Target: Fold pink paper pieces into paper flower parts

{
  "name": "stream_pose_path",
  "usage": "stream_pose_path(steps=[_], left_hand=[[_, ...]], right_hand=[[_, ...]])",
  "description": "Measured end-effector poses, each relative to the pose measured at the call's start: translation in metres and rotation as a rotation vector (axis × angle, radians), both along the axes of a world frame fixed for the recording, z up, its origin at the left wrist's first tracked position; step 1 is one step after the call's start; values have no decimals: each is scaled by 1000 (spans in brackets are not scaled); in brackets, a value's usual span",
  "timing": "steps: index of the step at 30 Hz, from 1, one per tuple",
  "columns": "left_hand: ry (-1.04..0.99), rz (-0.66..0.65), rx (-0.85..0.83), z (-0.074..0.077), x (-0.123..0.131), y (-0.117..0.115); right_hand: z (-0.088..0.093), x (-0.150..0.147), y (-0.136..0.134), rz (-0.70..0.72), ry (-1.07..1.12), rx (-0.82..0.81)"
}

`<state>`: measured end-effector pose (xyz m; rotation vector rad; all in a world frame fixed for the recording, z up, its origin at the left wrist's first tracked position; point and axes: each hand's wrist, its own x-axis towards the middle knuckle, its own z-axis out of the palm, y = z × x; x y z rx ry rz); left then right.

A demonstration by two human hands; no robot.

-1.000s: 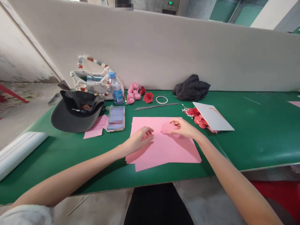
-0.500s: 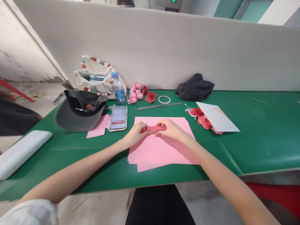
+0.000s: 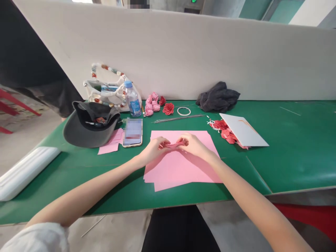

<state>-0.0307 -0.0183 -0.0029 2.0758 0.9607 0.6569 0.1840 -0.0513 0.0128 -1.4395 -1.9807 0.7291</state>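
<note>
Bench: a green-topped workbench [image 3: 288, 164] stands against a pale partition [image 3: 199, 59].
Nearby: a dark-clothed person [image 3: 31, 66] stands off the bench's far left corner.
Far edge: a black cap [image 3: 90, 131], a water bottle [image 3: 132, 99], a blurred phone [image 3: 132, 132], pink paper flowers [image 3: 151, 104], red paper roses [image 3: 225, 131], and a white card [image 3: 244, 129].
Work area: pink paper sheets [image 3: 181, 171] lie under the hands.
Hands: the left hand [image 3: 153, 150] and right hand [image 3: 193, 145] are close together, each clamped on one end of the paper.
Held piece: a narrow, gathered pink paper strip [image 3: 174, 144] spans the gap, just above the sheets; contact with them cannot be told.
</note>
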Motion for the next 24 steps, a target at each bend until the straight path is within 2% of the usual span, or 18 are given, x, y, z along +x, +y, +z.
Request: stream_pose_path(steps=[6,24], left_hand=[[8,27,60,1,-1,4],[-34,6,29,4,0,3]], right_hand=[[-3,4,2,-53,-37,8],[-6,2,7,15,92,-41]])
